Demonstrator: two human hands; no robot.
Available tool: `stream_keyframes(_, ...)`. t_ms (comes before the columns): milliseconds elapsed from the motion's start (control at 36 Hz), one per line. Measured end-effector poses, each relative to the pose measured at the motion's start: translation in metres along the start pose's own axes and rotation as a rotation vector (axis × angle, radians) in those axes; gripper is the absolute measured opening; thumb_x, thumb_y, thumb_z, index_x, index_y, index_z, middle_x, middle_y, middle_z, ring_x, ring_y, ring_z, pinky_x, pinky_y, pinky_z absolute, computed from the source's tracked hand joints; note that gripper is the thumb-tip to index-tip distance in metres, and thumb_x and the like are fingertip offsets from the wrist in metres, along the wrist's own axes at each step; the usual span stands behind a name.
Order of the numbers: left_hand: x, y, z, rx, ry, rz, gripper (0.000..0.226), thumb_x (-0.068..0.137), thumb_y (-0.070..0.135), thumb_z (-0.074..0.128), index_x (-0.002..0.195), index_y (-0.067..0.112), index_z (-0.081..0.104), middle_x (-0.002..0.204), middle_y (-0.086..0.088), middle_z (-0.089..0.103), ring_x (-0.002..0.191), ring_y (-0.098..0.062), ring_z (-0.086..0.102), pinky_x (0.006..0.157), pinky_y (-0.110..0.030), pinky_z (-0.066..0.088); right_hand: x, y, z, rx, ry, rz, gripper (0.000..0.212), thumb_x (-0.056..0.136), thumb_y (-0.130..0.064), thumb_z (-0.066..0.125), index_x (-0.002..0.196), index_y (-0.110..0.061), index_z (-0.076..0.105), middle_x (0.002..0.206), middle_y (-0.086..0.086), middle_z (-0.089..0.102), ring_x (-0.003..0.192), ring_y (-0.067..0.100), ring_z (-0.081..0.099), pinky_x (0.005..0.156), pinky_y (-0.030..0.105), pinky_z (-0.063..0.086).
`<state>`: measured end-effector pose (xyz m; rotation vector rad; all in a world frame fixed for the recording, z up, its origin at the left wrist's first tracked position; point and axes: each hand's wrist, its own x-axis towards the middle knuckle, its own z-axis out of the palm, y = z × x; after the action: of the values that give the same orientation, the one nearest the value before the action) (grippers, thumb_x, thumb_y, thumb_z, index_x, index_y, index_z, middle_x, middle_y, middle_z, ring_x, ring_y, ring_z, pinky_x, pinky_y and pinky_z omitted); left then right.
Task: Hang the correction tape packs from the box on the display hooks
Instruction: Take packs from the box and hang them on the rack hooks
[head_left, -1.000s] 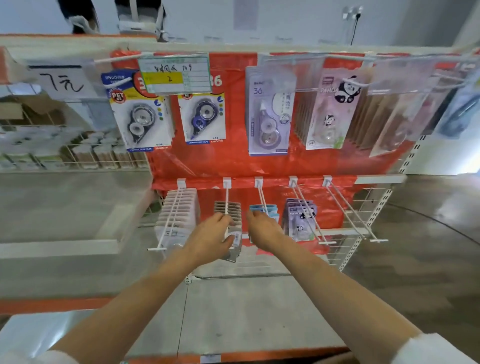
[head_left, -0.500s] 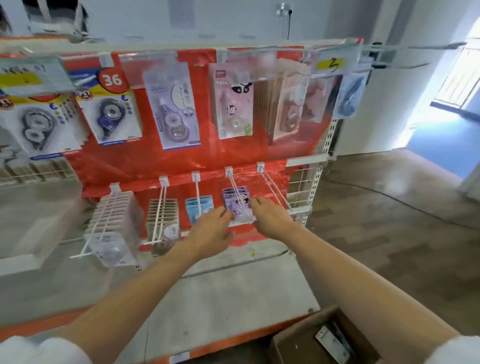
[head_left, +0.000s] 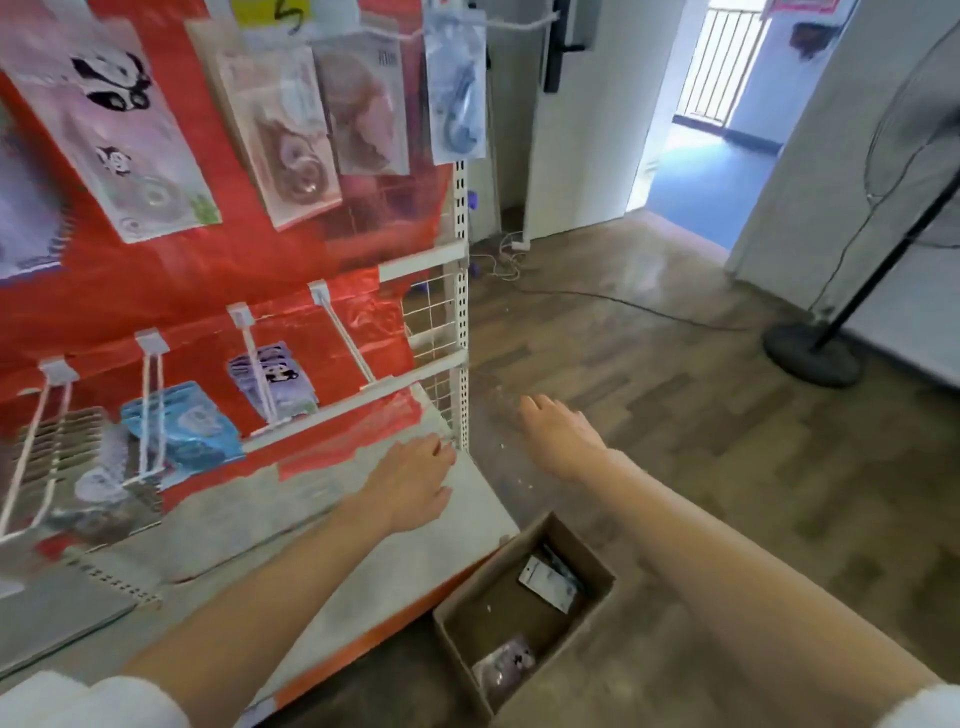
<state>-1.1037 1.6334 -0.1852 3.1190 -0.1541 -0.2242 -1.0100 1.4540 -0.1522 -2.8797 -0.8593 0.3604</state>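
Display rack (head_left: 460, 291) fills 9 to 11 o'clock. Lower hooks (head_left: 343, 338) carry packs (head_left: 272, 376); the rightmost hook is bare. Shelf (head_left: 291, 514) below the hooks, left hand (head_left: 413, 480) over its right end. Box (head_left: 522, 613) on the floor at 6 o'clock, packs inside (head_left: 550, 584). Right hand (head_left: 558, 434) over the floor, right of the rack. Fan stand (head_left: 810, 353) at 2 o'clock.

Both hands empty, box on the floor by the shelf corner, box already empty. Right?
Not quite. The head view shows the box still holds packs: a white pack and a purple pack. Left hand and right hand are empty.
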Motion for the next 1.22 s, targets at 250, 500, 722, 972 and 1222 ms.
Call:
stream_keyframes(250, 0.034, 0.048, 0.071, -0.03, -0.246, 0.083, 0.039, 0.097, 0.029, 0.044, 0.132, 0.011, 0.043, 0.131, -0.011, 0.045, 0.12, -0.028, 0.044, 0.097, -0.037, 0.037, -0.009, 0.074, 0.089, 0.13, -0.222, 0.166, 0.041, 0.093, -0.01, 0.048, 0.132, -0.01, 0.037, 0.131, 0.01, 0.044, 0.125, 0.032, 0.042, 0.096, 0.043, 0.037)
stream_keyframes(500, 0.09, 0.068, 0.198, -0.186, -0.433, 0.116, 0.033, 0.097, 0.031, 0.046, 0.125, 0.013, 0.047, 0.127, -0.01, 0.047, 0.113, -0.025, 0.048, 0.091, -0.035, 0.045, 0.007, 0.129, 0.227, 0.314, -0.415, 0.376, 0.047, 0.093, -0.02, 0.055, 0.135, -0.01, 0.039, 0.137, 0.011, 0.043, 0.128, 0.032, 0.042, 0.101, 0.043, 0.04)
stream_keyframes(722, 0.132, 0.083, 0.382, -0.229, -0.589, 0.127, 0.031, 0.096, 0.031, 0.049, 0.123, 0.016, 0.049, 0.122, -0.006, 0.05, 0.11, -0.021, 0.051, 0.091, -0.034, 0.047, 0.039, 0.153, 0.413, 0.472, -0.491, 0.51, 0.041, 0.093, -0.019, 0.057, 0.13, -0.01, 0.041, 0.13, 0.011, 0.046, 0.12, 0.03, 0.048, 0.099, 0.043, 0.043)
stream_keyframes(972, 0.162, 0.084, 0.589, -0.251, -0.779, 0.005, 0.04, 0.096, 0.029, 0.05, 0.132, 0.011, 0.044, 0.13, -0.012, 0.048, 0.117, -0.03, 0.051, 0.092, -0.039, 0.048, 0.107, 0.183, 0.598, 0.434, -0.516, 0.499, 0.048, 0.092, -0.017, 0.059, 0.134, -0.007, 0.039, 0.134, 0.013, 0.045, 0.124, 0.031, 0.046, 0.101, 0.043, 0.044)
stream_keyframes(1222, 0.187, 0.097, 0.73, -0.279, -0.904, -0.09, 0.046, 0.098, 0.032, 0.047, 0.137, 0.009, 0.042, 0.137, -0.015, 0.049, 0.122, -0.031, 0.05, 0.091, -0.036, 0.045, 0.196, 0.238, 0.712, 0.311, -0.479, 0.535, 0.054, 0.093, -0.007, 0.051, 0.143, -0.008, 0.031, 0.145, 0.015, 0.034, 0.132, 0.034, 0.038, 0.104, 0.044, 0.039)
